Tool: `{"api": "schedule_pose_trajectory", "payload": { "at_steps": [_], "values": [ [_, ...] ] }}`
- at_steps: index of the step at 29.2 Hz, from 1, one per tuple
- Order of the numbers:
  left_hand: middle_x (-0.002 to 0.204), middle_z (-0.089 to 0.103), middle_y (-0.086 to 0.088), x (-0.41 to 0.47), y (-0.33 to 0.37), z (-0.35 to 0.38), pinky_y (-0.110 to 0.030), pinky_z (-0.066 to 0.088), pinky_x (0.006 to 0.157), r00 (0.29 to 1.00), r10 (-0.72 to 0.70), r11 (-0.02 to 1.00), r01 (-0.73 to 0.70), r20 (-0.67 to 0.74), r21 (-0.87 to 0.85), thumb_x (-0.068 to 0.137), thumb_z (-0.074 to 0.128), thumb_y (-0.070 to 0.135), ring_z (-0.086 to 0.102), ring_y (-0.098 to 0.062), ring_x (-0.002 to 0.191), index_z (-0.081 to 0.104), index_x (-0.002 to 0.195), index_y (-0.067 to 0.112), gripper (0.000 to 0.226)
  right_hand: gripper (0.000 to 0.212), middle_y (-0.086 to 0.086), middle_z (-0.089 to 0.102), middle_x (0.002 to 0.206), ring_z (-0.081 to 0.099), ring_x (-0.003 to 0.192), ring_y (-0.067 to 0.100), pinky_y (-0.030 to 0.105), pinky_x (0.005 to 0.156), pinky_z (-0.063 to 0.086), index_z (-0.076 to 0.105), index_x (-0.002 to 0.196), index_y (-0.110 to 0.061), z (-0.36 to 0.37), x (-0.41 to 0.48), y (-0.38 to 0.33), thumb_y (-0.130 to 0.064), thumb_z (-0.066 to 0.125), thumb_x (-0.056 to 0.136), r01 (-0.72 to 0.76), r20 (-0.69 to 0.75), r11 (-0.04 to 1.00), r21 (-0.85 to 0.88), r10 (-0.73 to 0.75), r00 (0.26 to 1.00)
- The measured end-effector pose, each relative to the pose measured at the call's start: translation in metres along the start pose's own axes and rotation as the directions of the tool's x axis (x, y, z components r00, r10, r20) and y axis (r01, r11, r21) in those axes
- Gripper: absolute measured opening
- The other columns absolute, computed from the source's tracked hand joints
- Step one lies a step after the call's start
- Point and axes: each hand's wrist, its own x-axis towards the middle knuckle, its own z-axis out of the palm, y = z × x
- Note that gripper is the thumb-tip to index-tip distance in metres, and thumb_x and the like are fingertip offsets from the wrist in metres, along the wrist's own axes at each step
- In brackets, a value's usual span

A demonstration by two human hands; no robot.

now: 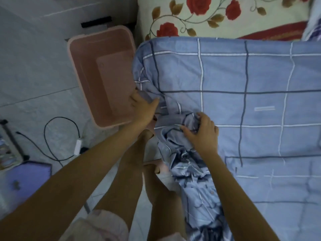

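Note:
A blue checked quilt cover with white and dark lines lies spread over the bed, its left edge bunched and hanging down the bedside. My left hand grips the cover's edge at the bed's left side, thumb on top of the fabric. My right hand clutches a crumpled fold of the same cover a little nearer to me, fingers curled into the cloth.
An empty pink plastic tub stands on the tiled floor against the bed's left side. A rose-patterned blanket lies at the bed's far end. A black cable with a white adapter and a purple box sit on the floor at left. My bare legs stand by the bed.

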Motion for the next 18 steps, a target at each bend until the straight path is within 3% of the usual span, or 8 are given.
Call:
{"api": "schedule_pose_trajectory", "payload": {
  "at_steps": [4, 7, 9, 11, 13, 14, 16, 18],
  "values": [
    [0.151, 0.015, -0.015, -0.089, -0.03, 0.033, -0.05, 0.021, 0.112, 0.935, 0.3, 0.93, -0.33, 0.188, 0.162, 0.067, 0.072, 0.059, 0.019, -0.033, 0.138, 0.01, 0.146, 0.012, 0.111, 0.123, 0.01, 0.056, 0.129, 0.05, 0.12, 0.034, 0.052, 0.103, 0.029, 0.04, 0.14, -0.017, 0.001, -0.071, 0.059, -0.09, 0.047, 0.042, -0.333, 0.074, 0.937, -0.103, 0.341, 0.937],
    [0.156, 0.013, -0.013, -0.149, -0.04, 0.051, -0.059, -0.01, 0.109, 0.474, 0.694, 0.297, -0.874, 0.542, 0.385, 0.057, 0.072, 0.066, 0.005, -0.028, 0.144, 0.009, 0.148, 0.016, 0.122, 0.097, 0.011, 0.064, 0.115, 0.06, 0.109, 0.033, 0.063, 0.1, 0.03, 0.049, 0.132, -0.012, 0.005, -0.116, 0.095, -0.075, 0.055, 0.058, -0.285, 0.089, 0.913, -0.293, 0.322, 0.942],
    [0.158, 0.012, -0.01, -0.173, -0.038, 0.065, -0.061, -0.014, 0.108, 0.221, 0.608, -0.11, -0.928, 0.762, 0.357, 0.062, 0.069, 0.061, 0.004, -0.027, 0.145, 0.009, 0.15, 0.016, 0.116, 0.072, 0.007, 0.061, 0.122, 0.056, 0.115, 0.029, 0.05, 0.104, 0.032, 0.045, 0.132, -0.013, 0.003, -0.129, 0.099, -0.05, 0.066, 0.074, -0.314, 0.277, 0.904, -0.289, 0.393, 0.877],
    [0.158, 0.006, -0.009, -0.185, -0.037, 0.082, -0.062, -0.02, 0.106, 0.147, 0.333, -0.385, -0.88, 0.932, 0.276, 0.075, 0.063, 0.05, 0.001, -0.028, 0.146, 0.001, 0.15, 0.013, 0.104, 0.05, 0.013, 0.064, 0.116, 0.06, 0.105, 0.03, 0.035, 0.085, 0.043, 0.051, 0.124, -0.008, -0.001, -0.139, 0.096, -0.032, 0.063, 0.083, -0.336, 0.434, 0.928, -0.158, 0.371, 0.821],
    [0.149, 0.034, -0.007, -0.189, -0.039, 0.092, -0.06, -0.01, 0.112, 0.129, 0.149, -0.451, -0.873, 0.98, 0.184, 0.084, 0.057, 0.037, 0.029, -0.025, 0.139, 0.021, 0.146, 0.012, 0.077, 0.035, 0.016, 0.066, 0.109, 0.061, 0.098, 0.03, 0.03, 0.073, 0.04, 0.057, 0.116, -0.006, -0.005, -0.151, 0.081, -0.028, 0.059, 0.089, -0.305, 0.449, 0.951, -0.054, 0.296, 0.843],
    [0.128, 0.055, -0.003, -0.196, -0.035, 0.089, -0.051, 0.014, 0.116, 0.158, 0.149, -0.317, -0.928, 0.976, 0.198, 0.086, 0.055, 0.029, 0.051, -0.02, 0.121, 0.038, 0.137, 0.012, 0.056, 0.033, 0.016, 0.066, 0.109, 0.061, 0.098, 0.03, 0.03, 0.075, 0.04, 0.058, 0.114, -0.006, -0.009, -0.165, 0.076, -0.029, 0.057, 0.09, -0.29, 0.444, 0.957, 0.006, 0.257, 0.858],
    [0.099, 0.065, -0.004, -0.215, -0.027, 0.075, -0.034, 0.047, 0.086, 0.205, 0.072, -0.085, -0.974, 0.976, 0.211, 0.088, 0.054, 0.017, 0.062, -0.019, 0.09, 0.058, 0.115, 0.011, 0.028, 0.04, 0.015, 0.064, 0.115, 0.059, 0.105, 0.029, 0.031, 0.085, 0.041, 0.058, 0.12, -0.008, -0.016, -0.2, 0.072, -0.034, 0.06, 0.089, -0.301, 0.465, 0.949, 0.097, 0.224, 0.856],
    [0.099, 0.065, -0.008, -0.229, -0.023, 0.057, -0.034, 0.044, 0.076, 0.197, 0.049, -0.186, -0.961, 0.979, 0.203, 0.089, 0.054, 0.015, 0.061, -0.026, 0.09, 0.063, 0.105, 0.014, 0.019, 0.056, 0.01, 0.06, 0.122, 0.057, 0.11, 0.029, 0.034, 0.092, 0.042, 0.051, 0.129, -0.016, -0.018, -0.228, 0.076, -0.041, 0.067, 0.082, -0.321, 0.484, 0.942, 0.097, 0.238, 0.842]
  ]
}}
